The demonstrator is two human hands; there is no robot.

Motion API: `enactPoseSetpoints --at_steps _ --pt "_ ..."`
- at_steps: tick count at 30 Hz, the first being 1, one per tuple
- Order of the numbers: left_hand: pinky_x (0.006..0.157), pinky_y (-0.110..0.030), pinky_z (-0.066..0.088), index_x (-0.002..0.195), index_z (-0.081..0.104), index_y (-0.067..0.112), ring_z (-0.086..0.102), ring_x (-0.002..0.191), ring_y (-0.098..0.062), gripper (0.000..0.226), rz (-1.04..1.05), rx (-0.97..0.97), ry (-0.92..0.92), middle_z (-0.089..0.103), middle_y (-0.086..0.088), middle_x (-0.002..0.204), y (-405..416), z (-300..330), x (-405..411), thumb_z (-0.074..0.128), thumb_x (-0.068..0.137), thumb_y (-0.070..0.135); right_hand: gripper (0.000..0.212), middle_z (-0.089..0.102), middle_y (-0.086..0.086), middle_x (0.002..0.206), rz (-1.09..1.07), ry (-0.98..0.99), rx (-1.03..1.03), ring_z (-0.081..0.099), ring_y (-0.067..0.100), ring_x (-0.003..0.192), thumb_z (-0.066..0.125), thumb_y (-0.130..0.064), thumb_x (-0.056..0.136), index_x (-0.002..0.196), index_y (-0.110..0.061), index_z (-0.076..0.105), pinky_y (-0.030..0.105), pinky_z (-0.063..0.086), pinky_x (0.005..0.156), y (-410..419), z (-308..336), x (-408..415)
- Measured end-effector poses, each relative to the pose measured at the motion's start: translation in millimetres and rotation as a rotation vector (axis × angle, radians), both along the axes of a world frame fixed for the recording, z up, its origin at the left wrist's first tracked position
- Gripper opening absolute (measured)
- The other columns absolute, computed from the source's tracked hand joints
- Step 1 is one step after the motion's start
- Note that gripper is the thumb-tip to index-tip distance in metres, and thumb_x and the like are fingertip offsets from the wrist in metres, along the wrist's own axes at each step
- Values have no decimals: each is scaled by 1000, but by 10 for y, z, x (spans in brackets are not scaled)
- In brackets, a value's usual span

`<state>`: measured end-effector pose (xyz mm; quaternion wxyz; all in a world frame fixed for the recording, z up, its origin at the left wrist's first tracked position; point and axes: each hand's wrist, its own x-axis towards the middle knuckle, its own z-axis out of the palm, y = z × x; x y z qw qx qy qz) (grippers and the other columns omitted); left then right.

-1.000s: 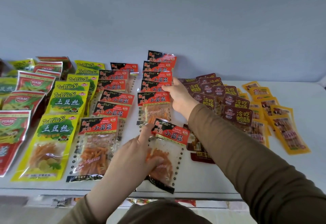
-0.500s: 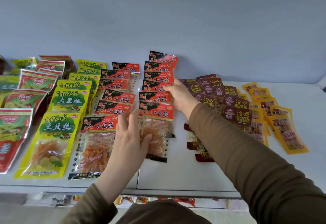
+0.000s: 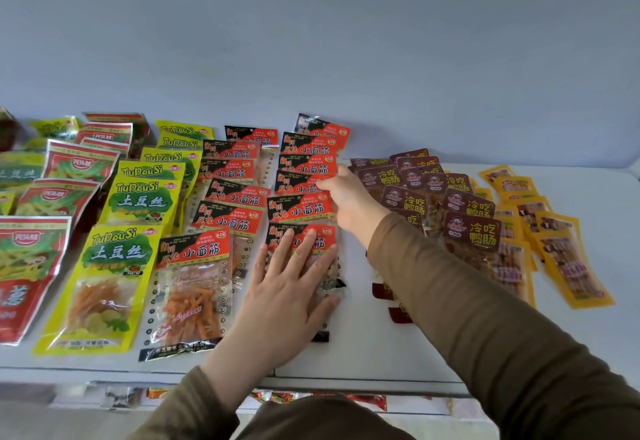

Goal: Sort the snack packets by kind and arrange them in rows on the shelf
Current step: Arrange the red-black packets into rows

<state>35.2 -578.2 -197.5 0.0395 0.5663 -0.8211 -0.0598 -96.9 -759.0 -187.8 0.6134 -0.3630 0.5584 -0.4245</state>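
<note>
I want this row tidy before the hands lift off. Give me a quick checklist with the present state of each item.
1. Front red packet lies flat under the left hand: ok.
2. Its label lines up with the red row behind: ok.
3. Right hand steadies that row's right edge: ok.
4. Front packet clear of the brown packets: ok.
5. Packet's lower end inside the shelf edge: ok.
6. Packet's left edge clear of the neighbouring row: cannot tell, hand covers it.

packet [image 3: 322, 266] under palm, lower shelf [image 3: 207, 401] blurred
</note>
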Motion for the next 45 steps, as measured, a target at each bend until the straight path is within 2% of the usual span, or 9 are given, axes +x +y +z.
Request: enactPoseSetpoints --at_steps 9,13,16,19,21,23,27,37,45 --pt "124 -51 -14 154 -15 54 -30 152 -17 67 -45 26 33 -22 13 167 53 47 89 -4 92 76 50 69 -2 113 22 123 -187 73 17 96 65 -20 95 137 -24 39 40 63 78 120 22 17" --pt "124 -53 -13 154 -18 54 -32 151 -14 63 -51 11 61 -24 14 166 59 -14 81 2 97 74 31 69 -2 111 86 211 -182 73 17 92 54 -19 103 132 -23 46 25 59 61 134 72 40" --pt "124 -56 -9 155 -16 52 -30 152 -15 63 -72 -19 102 -22 12 167 59 37 93 4 99 72 61 62 5 132 72 305 -169 69 23 109 56 -30 100 153 -20 27 40 62 80 140 126 67" --pt "126 -52 -8 159 -12 45 -24 154 -14 63 -53 -125 138 -18 10 169 87 176 266 8 103 66 76 24 3 164 -3 601 -385 29 23 149 54 -36 100 160 -25 9 48 33 118 328 317 81" --pt "126 -46 -8 160 -13 38 -21 155 -14 65 63 -185 133 -16 6 170 107 236 508 7 103 64 65 19 -9 166 0 501 -519 18 11 151 50 -31 104 160 -29 16 35 23 121 642 510 171" --pt "127 -43 -5 162 -10 30 -19 156 -17 72 229 -190 103 -11 0 170 125 236 793 6 102 65 60 23 -14 164 131 220 -443 26 3 147 48 -30 105 159 -33 21 27 25 117 1006 672 355" --pt "128 -43 5 164 5 20 -2 158 -25 83 401 -105 77 9 -10 170 192 83 1036 5 97 69 60 25 -7 164 319 -101 -88 25 9 149 53 -25 104 158 -25 26 39 20 123 1381 629 786" --pt "126 -43 -2 162 8 25 2 157 -23 72 294 -117 10 10 -4 168 283 -129 974 14 103 65 68 8 -8 168 235 -32 58 18 18 152 52 -26 103 160 -33 16 42 22 118 1383 653 1102" --pt "126 -43 -5 163 11 27 -1 158 -20 72 295 -99 32 10 0 169 313 -106 982 13 102 66 62 28 -2 161 177 12 58 34 19 142 55 -22 101 156 -32 27 31 29 96 1375 676 1164"
